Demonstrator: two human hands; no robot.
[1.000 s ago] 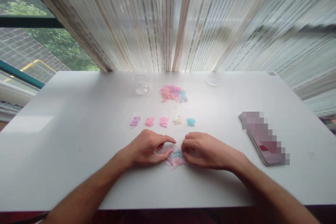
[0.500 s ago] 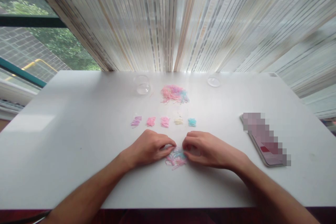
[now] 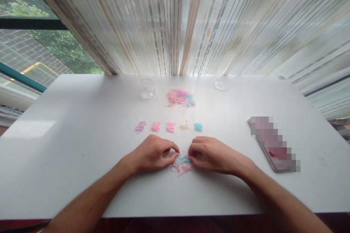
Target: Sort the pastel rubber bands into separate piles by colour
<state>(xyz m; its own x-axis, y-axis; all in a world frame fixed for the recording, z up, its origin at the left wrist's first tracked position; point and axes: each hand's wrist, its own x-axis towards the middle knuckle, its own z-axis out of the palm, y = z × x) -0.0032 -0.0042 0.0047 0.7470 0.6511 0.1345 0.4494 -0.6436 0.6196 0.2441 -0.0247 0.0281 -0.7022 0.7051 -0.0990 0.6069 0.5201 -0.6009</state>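
Left hand (image 3: 154,154) and right hand (image 3: 216,156) arch inward, fingertips narrowly pinched, whether on a band I cannot tell; the loose band pile (image 3: 182,168) lies between and just below them.

A white table (image 3: 68,145) bears pastel strands (image 3: 181,168), a clear container (image 3: 148,93), a phone (image 3: 269,145).

No text, label, brand, number or sign can be read, and the phone (image 3: 271,143) is partly pixelated.
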